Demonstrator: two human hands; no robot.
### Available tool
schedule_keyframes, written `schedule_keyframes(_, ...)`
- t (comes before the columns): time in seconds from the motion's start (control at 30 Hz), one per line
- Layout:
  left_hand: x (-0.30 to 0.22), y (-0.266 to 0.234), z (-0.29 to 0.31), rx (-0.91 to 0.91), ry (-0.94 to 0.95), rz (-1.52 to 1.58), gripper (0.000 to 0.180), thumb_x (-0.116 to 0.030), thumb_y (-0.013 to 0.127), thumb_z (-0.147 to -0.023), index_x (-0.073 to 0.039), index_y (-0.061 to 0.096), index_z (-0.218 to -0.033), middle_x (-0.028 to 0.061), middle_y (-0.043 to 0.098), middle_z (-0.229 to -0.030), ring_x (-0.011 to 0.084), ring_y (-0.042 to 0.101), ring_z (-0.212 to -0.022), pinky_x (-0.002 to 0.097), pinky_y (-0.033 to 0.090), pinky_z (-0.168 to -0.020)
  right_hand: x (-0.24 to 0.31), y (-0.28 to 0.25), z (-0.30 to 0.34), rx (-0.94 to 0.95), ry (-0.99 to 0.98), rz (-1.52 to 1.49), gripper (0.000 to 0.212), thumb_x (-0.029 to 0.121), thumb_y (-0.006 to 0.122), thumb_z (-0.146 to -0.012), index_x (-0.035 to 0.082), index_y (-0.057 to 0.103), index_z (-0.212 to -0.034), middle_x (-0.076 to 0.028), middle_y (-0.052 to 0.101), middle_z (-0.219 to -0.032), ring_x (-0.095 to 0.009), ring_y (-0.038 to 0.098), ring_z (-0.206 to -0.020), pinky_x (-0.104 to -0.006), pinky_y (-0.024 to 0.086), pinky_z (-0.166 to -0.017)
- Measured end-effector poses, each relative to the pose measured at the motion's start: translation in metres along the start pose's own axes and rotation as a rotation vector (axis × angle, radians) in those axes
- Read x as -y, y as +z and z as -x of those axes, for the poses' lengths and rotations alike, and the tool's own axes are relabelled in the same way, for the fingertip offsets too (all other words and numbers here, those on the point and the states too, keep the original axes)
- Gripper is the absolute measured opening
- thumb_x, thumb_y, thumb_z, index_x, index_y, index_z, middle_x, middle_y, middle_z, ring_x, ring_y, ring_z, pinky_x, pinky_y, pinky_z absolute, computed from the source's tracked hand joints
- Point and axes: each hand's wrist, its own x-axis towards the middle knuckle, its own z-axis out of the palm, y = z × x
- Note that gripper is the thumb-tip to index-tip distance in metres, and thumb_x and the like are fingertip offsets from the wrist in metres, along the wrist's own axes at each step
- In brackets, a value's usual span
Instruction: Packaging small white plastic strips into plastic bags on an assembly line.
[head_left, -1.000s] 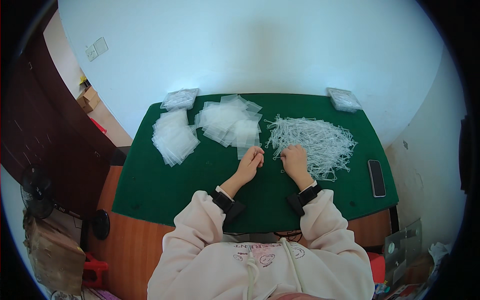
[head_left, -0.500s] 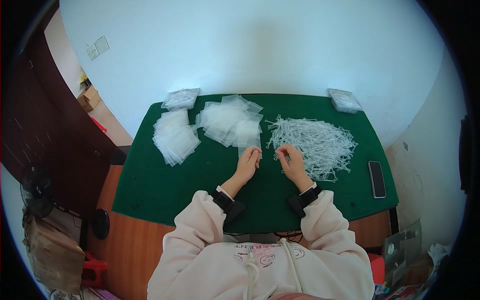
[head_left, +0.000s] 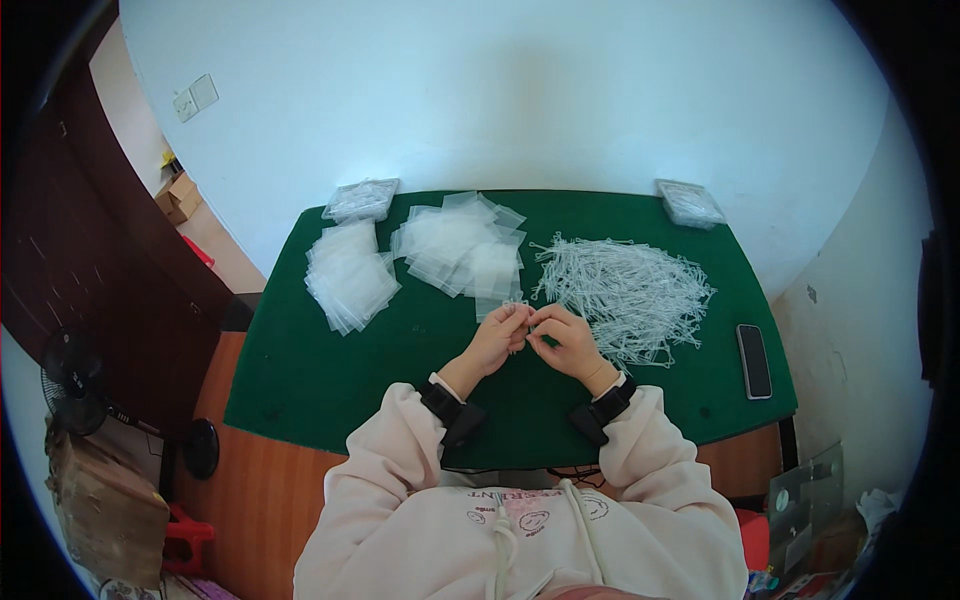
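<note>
Both hands (head_left: 535,338) pinch, seemingly, a clear pouch (head_left: 518,308).

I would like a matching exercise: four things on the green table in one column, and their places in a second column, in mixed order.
Things:
1. heap of thin white plastic strips
2. dark phone
3. separate stack of clear bags
4. small clear bag

Places:
A. near the table's right edge
B. left part of the table
C. at the fingertips of the left hand
D. just beyond the right hand

Pairs: 1-D, 2-A, 3-B, 4-C
</note>
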Motion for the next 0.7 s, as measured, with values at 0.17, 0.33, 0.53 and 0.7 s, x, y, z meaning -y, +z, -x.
schedule_keyframes(0.17,0.002,-0.004,-0.003,-0.077,0.063,-0.035,0.017,-0.024,0.047,-0.092,-0.008,0.053,-0.089,-0.0064,0.037,-0.060,0.0022,0.028,-0.048,0.0187,0.023,-0.045,-0.001,0.000,0.001,0.096,0.056,-0.039,0.016,0.000,0.066,-0.066,0.004,0.055,-0.076,-0.009,0.058,-0.090,-0.026,0.059,-0.078,-0.0294,0.048,-0.065)
schedule_keyframes(0.33,-0.002,-0.013,-0.004,-0.237,0.184,-0.116,0.018,-0.024,0.045,-0.093,-0.008,0.052,-0.087,-0.0060,0.038,-0.060,0.0019,0.029,-0.048,0.0186,0.023,-0.044,-0.011,0.003,0.004,0.030,0.125,0.176,0.016,0.006,0.067,-0.066,0.006,0.057,-0.078,-0.009,0.058,-0.089,-0.028,0.057,-0.084,-0.0343,0.047,-0.070)
schedule_keyframes(0.53,0.004,-0.011,-0.008,-0.340,0.387,-0.386,0.020,-0.023,0.042,-0.094,-0.007,0.051,-0.087,-0.0029,0.043,-0.063,0.0032,0.033,-0.052,0.0195,0.028,-0.047,-0.034,-0.008,0.019,0.038,0.415,0.644,0.015,0.014,0.067,-0.065,0.008,0.060,-0.077,-0.008,0.057,-0.084,-0.028,0.054,-0.082,-0.0384,0.042,-0.072)
schedule_keyframes(0.7,0.014,-0.017,-0.012,-0.180,0.565,-0.662,0.021,-0.022,0.040,-0.094,-0.005,0.051,-0.087,-0.0008,0.046,-0.067,0.0064,0.039,-0.056,0.0211,0.033,-0.052,-0.048,-0.008,0.026,0.141,0.495,0.811,0.010,0.016,0.065,-0.066,0.010,0.060,-0.072,-0.006,0.057,-0.077,-0.026,0.052,-0.080,-0.0397,0.040,-0.068)
